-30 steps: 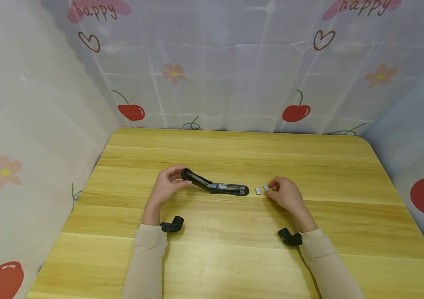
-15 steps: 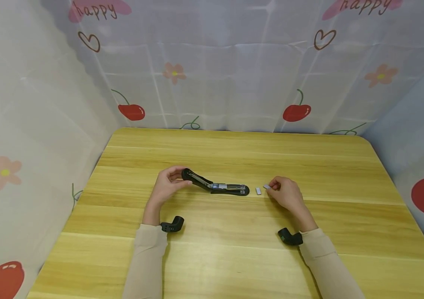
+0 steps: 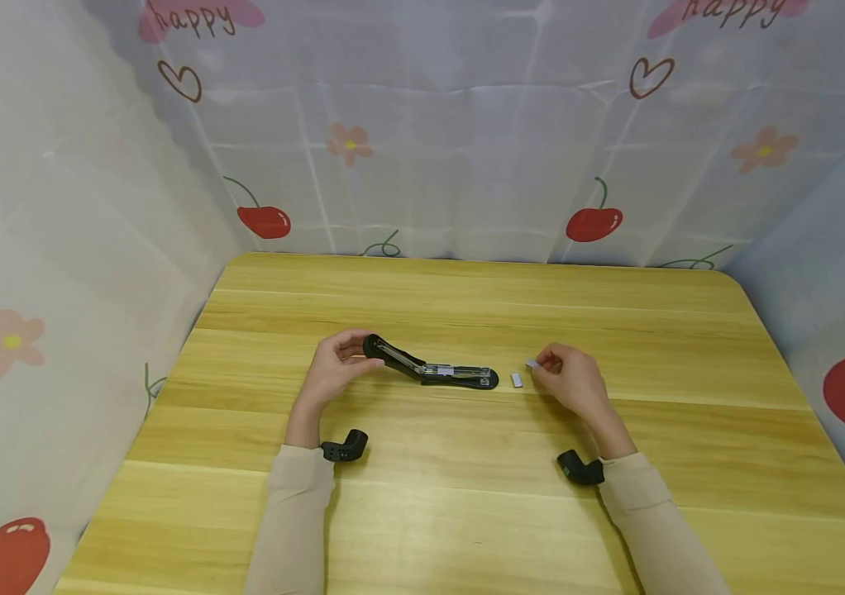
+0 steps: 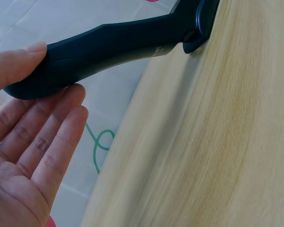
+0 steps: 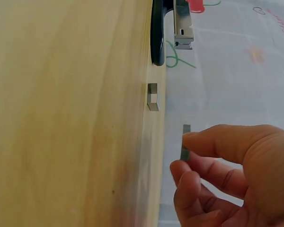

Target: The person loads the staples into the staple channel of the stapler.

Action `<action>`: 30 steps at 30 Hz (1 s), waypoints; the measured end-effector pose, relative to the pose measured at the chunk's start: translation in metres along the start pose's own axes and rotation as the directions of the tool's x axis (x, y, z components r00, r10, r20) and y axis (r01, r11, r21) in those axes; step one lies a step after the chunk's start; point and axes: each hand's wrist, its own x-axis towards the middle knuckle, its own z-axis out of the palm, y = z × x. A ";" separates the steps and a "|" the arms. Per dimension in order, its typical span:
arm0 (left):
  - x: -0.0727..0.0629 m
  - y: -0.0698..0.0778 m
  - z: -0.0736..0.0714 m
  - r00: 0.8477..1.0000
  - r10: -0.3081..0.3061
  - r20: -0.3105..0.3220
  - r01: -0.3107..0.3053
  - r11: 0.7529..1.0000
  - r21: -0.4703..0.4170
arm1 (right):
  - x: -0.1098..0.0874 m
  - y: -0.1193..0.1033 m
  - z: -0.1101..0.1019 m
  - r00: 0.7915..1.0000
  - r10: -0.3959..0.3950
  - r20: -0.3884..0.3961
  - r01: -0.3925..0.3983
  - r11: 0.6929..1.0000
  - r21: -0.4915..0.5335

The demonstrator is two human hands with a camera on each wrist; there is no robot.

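Note:
A black stapler (image 3: 460, 378) lies on the wooden table with its top swung back, showing the metal staple channel. My left hand (image 3: 336, 364) pinches the raised end of the top between thumb and fingers; in the left wrist view the stapler's handle (image 4: 118, 45) slopes up from the hinge. My right hand (image 3: 571, 380) pinches a small strip of staples (image 5: 185, 143) between thumb and fingertips, raised above the table. Another strip of staples (image 3: 516, 380) rests on the table between the stapler's base and my right hand.
The wooden table (image 3: 422, 496) spreads around both hands. A printed curtain (image 3: 437, 165) hangs behind its far edge and along the sides. A black wrist camera (image 3: 345, 446) sits on the left wrist, another black camera (image 3: 580, 468) on the right.
The staple strip in my right fingers has come up off the table and turned, and the right hand has lifted slightly. The left hand and stapler hold still.

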 end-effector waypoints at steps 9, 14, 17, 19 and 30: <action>0.001 -0.001 0.000 1.000 0.025 -0.005 -0.025 1.000 -0.011 | 0.002 -0.009 -0.002 0.998 -0.051 -0.026 0.051 0.999 0.012; 0.001 -0.002 0.000 1.000 0.021 -0.002 -0.021 1.000 -0.013 | 0.005 -0.017 -0.001 0.995 -0.084 -0.044 0.085 0.996 0.011; 0.001 -0.002 -0.001 1.000 0.019 0.001 -0.019 1.000 -0.008 | 0.007 -0.023 0.001 0.994 -0.101 -0.050 0.102 0.995 0.014; 0.001 -0.001 -0.001 1.000 0.020 0.004 -0.019 1.000 -0.006 | 0.008 -0.027 0.002 0.993 -0.110 -0.049 0.111 0.994 0.020; 0.001 -0.001 -0.001 0.999 0.037 0.001 -0.037 0.999 -0.017 | 0.012 -0.047 0.012 0.987 -0.157 -0.026 0.159 0.986 0.055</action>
